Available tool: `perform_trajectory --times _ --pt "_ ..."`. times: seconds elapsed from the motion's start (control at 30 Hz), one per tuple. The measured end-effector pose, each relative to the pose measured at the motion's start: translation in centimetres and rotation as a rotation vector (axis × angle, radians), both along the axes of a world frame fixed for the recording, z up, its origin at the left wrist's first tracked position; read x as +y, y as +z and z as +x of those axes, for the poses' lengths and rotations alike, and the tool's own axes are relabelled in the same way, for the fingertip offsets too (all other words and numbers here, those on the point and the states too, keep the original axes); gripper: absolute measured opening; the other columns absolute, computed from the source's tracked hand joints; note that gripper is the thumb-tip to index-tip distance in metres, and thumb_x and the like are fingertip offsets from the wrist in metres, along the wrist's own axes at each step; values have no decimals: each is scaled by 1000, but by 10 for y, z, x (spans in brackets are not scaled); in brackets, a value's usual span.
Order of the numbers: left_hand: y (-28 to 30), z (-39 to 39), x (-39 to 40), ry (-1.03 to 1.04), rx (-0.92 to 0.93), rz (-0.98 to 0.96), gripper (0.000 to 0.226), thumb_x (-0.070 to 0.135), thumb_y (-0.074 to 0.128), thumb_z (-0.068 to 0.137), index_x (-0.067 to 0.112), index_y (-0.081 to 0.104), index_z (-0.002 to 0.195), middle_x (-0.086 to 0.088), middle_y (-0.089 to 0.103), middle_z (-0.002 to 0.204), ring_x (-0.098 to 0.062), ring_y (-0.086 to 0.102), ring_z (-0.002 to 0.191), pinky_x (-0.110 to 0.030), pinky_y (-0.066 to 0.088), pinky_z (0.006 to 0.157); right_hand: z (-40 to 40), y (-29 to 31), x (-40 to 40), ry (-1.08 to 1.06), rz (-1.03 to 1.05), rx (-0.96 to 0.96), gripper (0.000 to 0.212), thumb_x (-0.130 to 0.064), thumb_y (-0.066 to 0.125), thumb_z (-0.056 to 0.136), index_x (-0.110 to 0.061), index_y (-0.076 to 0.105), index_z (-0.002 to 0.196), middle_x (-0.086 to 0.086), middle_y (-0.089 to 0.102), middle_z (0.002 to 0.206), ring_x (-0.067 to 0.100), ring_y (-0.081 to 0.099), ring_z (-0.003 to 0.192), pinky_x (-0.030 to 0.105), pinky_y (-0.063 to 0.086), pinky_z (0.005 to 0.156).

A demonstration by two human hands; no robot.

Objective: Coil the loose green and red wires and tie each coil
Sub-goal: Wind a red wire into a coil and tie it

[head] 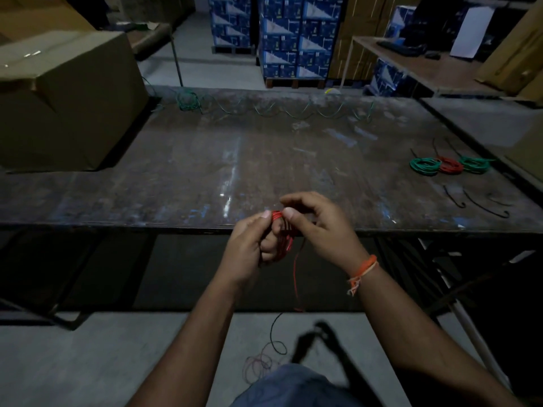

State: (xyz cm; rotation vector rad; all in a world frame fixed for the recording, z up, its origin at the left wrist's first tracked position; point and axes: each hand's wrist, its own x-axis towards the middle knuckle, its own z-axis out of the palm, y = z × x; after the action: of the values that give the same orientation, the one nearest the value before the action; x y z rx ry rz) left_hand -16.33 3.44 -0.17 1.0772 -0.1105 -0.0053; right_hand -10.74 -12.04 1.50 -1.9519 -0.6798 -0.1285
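Coiling: red wire (280, 233) is being wound, at 6 o'clock off the table (205, 177) edge.
Left hand (249, 248): coil gripped.
Right hand (317, 221): strand pinched.
Next: hanging tail probably wound in, then tied.

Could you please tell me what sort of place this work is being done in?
Most likely a warehouse or stockroom: stacks of blue printed cartons on pallets stand behind the worn dark worktable, and a large brown cardboard box sits at its left end.
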Motion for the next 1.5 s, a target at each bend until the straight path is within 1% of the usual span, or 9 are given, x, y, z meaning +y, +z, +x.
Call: perform_trajectory --times 0.13,0.27,0.4,0.6,0.83,1.0,1.1,1.33,1.5 --pt "0 1 -6 -71 50 -200 35 30 36 104 13 48 76 10 22 48 -4 12 38 -15 12 39 -4 -13 -9 104 52 289 42 -48 48 99 -14 71 102 10 73 94 22 66 88 53 52 87" --pt "0 2 -14 -163 164 -358 33 32 36 100 14 46 75 11 25 44 -2 19 34 -21 11 39 -16 -21 -8 -39 47 201 37 -36 41 107 -17 59 82 -3 57 67 8 51 61 34 43 61" --pt "1 9 -24 -243 198 -322 32 31 37 100 11 50 79 11 27 44 -3 24 35 -21 22 40 -18 -23 -16 -165 47 162 40 -30 40 110 -13 53 76 -5 51 63 4 45 55 23 36 53" --pt "9 22 -43 -255 212 -293 34 37 39 98 12 49 77 11 25 44 -8 10 40 -24 10 42 -7 -25 -32 -179 72 149 47 -43 36 104 -9 54 77 -4 51 63 7 46 57 28 37 56" --pt "11 35 -74 -52 176 -118 29 31 43 101 15 46 78 8 22 49 -8 10 41 -21 9 42 8 -24 -59 -115 123 182 43 -32 39 109 -8 56 78 -5 53 63 8 49 58 32 41 59" --pt "5 49 -85 8 257 -509 33 31 34 104 17 45 77 10 11 54 -7 5 43 -19 10 37 21 -30 -90 39 197 427 27 -28 45 108 -8 61 99 1 60 69 14 54 58 22 43 56" --pt "1 57 -74 71 230 -709 39 31 31 107 18 49 75 9 10 56 -7 6 44 -18 15 37 24 -40 -115 65 162 482 6 -9 60 100 -5 60 104 2 57 70 13 54 64 21 44 58" --pt "-5 66 -58 277 154 -771 32 25 31 106 19 46 79 9 27 49 -6 25 36 -19 20 36 38 -57 -164 -56 -43 102 19 -8 71 92 -26 74 94 -12 71 88 5 67 89 24 52 80" --pt "-2 73 -77 409 122 -554 28 24 33 107 18 46 82 9 39 54 -3 36 42 -17 29 42 36 -27 -142 155 -131 -264 16 -21 65 96 -14 77 104 0 63 87 17 62 81 34 50 71"
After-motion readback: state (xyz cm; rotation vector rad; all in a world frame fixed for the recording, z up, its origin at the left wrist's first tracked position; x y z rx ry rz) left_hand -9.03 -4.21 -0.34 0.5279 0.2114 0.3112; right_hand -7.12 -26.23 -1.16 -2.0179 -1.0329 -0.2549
